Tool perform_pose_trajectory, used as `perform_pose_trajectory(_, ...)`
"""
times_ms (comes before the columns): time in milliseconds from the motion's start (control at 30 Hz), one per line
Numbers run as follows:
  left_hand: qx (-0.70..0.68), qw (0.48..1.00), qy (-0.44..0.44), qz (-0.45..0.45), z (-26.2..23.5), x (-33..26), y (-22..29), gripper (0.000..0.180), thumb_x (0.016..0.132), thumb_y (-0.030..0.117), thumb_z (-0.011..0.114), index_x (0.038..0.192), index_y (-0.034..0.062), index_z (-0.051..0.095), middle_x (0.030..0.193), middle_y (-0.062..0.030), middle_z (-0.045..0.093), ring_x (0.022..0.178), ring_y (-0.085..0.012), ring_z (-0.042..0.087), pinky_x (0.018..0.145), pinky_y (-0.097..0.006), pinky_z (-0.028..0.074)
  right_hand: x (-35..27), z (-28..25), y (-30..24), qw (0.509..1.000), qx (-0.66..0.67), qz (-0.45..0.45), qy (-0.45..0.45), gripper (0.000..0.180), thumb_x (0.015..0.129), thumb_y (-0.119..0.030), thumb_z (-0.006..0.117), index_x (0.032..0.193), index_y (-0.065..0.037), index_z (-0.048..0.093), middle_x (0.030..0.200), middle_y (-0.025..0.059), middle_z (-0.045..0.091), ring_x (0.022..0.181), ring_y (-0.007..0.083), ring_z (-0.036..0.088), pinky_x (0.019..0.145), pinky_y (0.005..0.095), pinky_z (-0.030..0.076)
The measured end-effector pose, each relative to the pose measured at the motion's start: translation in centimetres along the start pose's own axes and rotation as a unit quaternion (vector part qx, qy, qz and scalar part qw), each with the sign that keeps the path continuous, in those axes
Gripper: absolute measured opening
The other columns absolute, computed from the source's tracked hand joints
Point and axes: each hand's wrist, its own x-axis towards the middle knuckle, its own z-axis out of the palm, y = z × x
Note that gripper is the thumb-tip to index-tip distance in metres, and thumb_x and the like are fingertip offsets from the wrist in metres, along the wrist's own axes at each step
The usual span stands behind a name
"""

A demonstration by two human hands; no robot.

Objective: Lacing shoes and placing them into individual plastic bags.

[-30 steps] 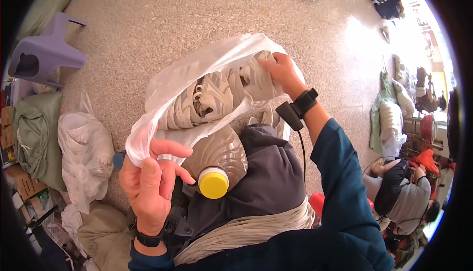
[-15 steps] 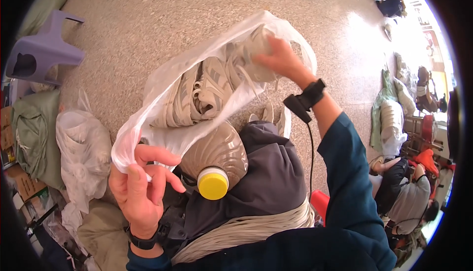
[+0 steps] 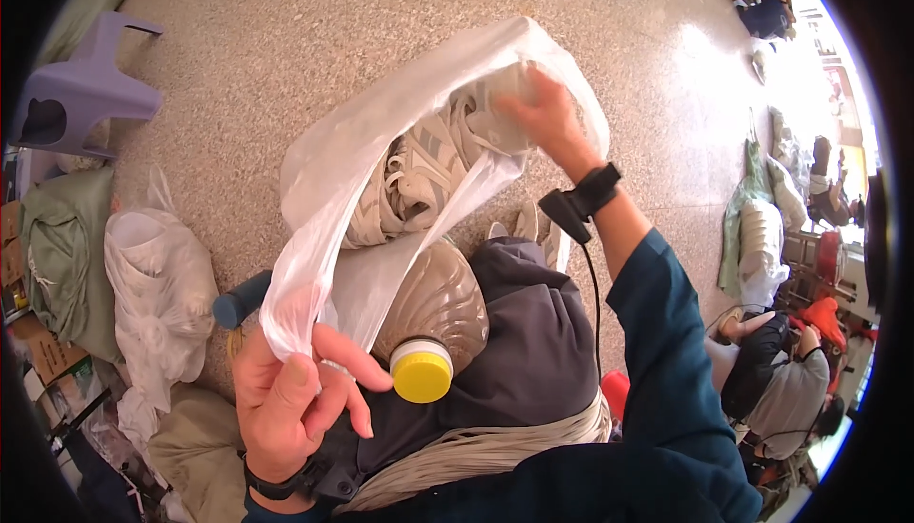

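Note:
A white translucent plastic bag (image 3: pixel 333 142) lies stretched wide over the floor in front of me. Inside it are stacked beige and grey shoe uppers (image 3: pixel 409 176) with laces. My left hand (image 3: pixel 295 399) pinches the bag's near rim between thumb and forefinger, its other fingers loosely curled. At the far right end of the bag, my right hand (image 3: pixel 552 123) reaches in through the mouth against the stack, thumb and fingers apart; its fingertips are blurred and partly hidden. A large clear bottle (image 3: pixel 433 304) with a yellow cap (image 3: pixel 421 376) stands between the bag and my lap.
A purple plastic stool (image 3: pixel 90 85) stands at the far left, above a filled white bag (image 3: pixel 157 276) and green sacks (image 3: pixel 71 256). A dark blue cylinder (image 3: pixel 238 301) lies near my left hand. Beige cords (image 3: pixel 486 452) lie across my lap. Another person (image 3: pixel 785 380) sits at right.
My left hand has moved right and slightly down, drawing the near rim of the bag with it. The dark blue cylinder has come into sight. My right hand stays at the far end.

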Motion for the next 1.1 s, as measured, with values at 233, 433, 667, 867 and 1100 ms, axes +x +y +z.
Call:
perform_pose_trajectory(233, -0.074, 0.991, -0.029, -0.109, 0.0, -0.3, 1.0, 0.062, 0.101, 0.026, 0.05, 0.15, -0.003, 0.023, 0.078, -0.0253, 0.065, 0.034, -0.0056, 0.032, 0.038, -0.028, 0.051, -0.6, 0.7, 0.8, 0.987, -0.125, -0.089, 0.048, 0.03, 0.082, -0.022, 0.072, 0.102, -0.001, 0.064, 0.087, 0.0161, 0.071, 0.077, 0.0248, 0.07, 0.07, 0.0365, 0.053)
perform_pose_trajectory(433, -0.041, 0.975, -0.02, -0.216, 0.9, 0.3, 1.2, 0.047, 0.102, 0.022, 0.051, 0.136, -0.0083, 0.039, 0.087, -0.0225, 0.069, 0.049, -0.0127, 0.054, 0.066, -0.032, 0.055, 0.2, 1.6, 3.1, 0.994, 0.048, -0.024, 0.091, 0.033, 0.084, -0.022, 0.072, 0.107, 0.0, 0.062, 0.089, 0.017, 0.071, 0.08, 0.0264, 0.069, 0.07, 0.0377, 0.053)
perform_pose_trajectory(667, -0.103, 0.988, 0.08, -0.085, -0.8, -0.7, 0.9, 0.025, 0.097, 0.009, 0.048, 0.112, -0.0098, 0.055, 0.052, -0.0092, 0.055, 0.038, -0.0161, 0.051, 0.06, -0.037, 0.054, -2.0, -0.2, 3.8, 0.96, -0.224, -0.161, 0.054, 0.036, 0.082, -0.026, 0.072, 0.105, -0.002, 0.059, 0.081, 0.0225, 0.064, 0.08, 0.0425, 0.063, 0.066, 0.0466, 0.05)
perform_pose_trajectory(867, -0.12, 0.99, -0.012, 0.072, -1.3, -0.6, 0.3, 0.034, 0.103, 0.02, 0.048, 0.129, -0.001, 0.051, 0.055, -0.0026, 0.052, 0.038, -0.0101, 0.044, 0.048, -0.034, 0.048, -2.2, 3.9, 4.2, 0.972, -0.234, -0.013, -0.014, 0.036, 0.083, -0.024, 0.07, 0.108, 0.001, 0.064, 0.091, 0.0241, 0.068, 0.084, 0.0419, 0.066, 0.075, 0.0458, 0.053)
perform_pose_trajectory(1100, -0.1, 0.993, -0.013, 0.067, -1.6, -0.5, 0.8, 0.031, 0.102, 0.018, 0.048, 0.127, -0.0006, 0.05, 0.062, -0.0055, 0.054, 0.037, -0.0128, 0.044, 0.05, -0.036, 0.049, -6.5, 3.7, 4.4, 0.994, -0.064, -0.028, 0.085, 0.03, 0.083, -0.025, 0.068, 0.093, 0.004, 0.064, 0.084, 0.026, 0.067, 0.079, 0.0419, 0.066, 0.071, 0.0461, 0.051)
